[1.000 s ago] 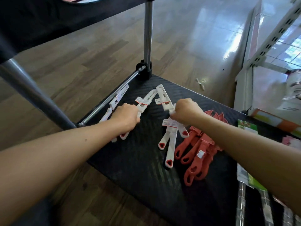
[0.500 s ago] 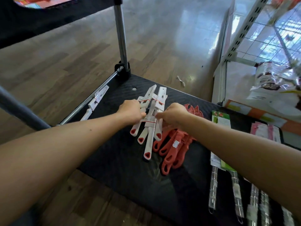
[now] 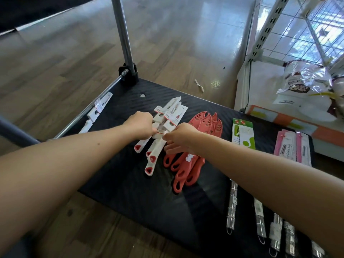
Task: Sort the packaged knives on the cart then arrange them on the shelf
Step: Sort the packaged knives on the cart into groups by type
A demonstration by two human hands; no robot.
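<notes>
Bundle of white knives (image 3: pixel 168 118) at mid-deck of the black cart (image 3: pixel 149 202), handles toward the camera. On its left, left hand (image 3: pixel 140 123) curled round it; on its right, right hand (image 3: pixel 179 139) pinching it, lower fingers loosely out. Just beside, rightward, red knives (image 3: pixel 206 123). Apart, by the left rail, single white knife (image 3: pixel 96 110).

Cart deck (image 3: pixel 130 192): black, fine diagonal ribbed weave.
White knives (image 3: pixel 158 146): white handles, red triangle at each near end; white cards with a red band.
Lone knife (image 3: pixel 96 110), far left: white, thin red stripe.
Coral knives (image 3: pixel 186 164): salmon-red throughout; flame-shaped cut-outs in blades.
Green packs (image 3: pixel 243 135): green and white.
Pink packs (image 3: pixel 290 148): pink edges, white centre, dark script.
Steel tools (image 3: pixel 231 202), near right: shiny silver, white tags.
Floor (image 3: pixel 55 62): grey-brown wood-plank grain.
Cart post (image 3: pixel 124 34): chrome, black socket.
Shelf upright (image 3: pixel 264 28): white, rows of dark slots.
</notes>
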